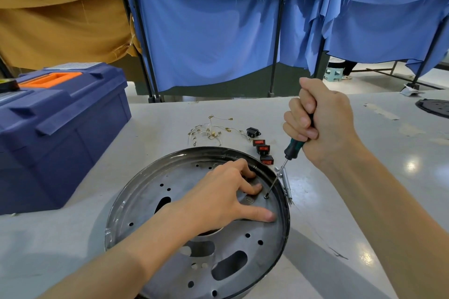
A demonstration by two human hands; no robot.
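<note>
1. A round dark metal plate (155, 201) with a raised rim and many round and oval holes lies flat on the pale grey desk (364, 189), near its front edge and directly below the camera.
2. The left hand (226, 198) rests flat on the plate's right half. Its fingers are straight and spread and press down on the metal, holding nothing.
3. The right hand (320, 121) is closed in a fist around the handle of a green-and-black screwdriver (292, 149), above and behind the plate's right rim.
4. The screwdriver slants down and to the left. Its thin steel shaft crosses over the rim, and its tip sits on a small screw (266, 196) just inside the rim, right beside the left index fingertip.
5. Just behind the plate, three black rocker switches with red buttons (263, 149) lie in a row, with a small black socket (253, 132) behind them.
6. A loose tangle of thin white wires with brass terminals (211, 131) lies to the left of the socket.
7. A few small silvery metal pieces (284, 178) lie against the outside of the plate's right rim; what they are cannot be told.
8. A large dark blue plastic toolbox with an orange handle (60, 141) stands on the desk's left side, well apart from the plate.
9. Blue cloth curtains (218, 43) hang on black poles behind the desk, with a mustard-yellow cloth (60, 19) to their left.
</note>
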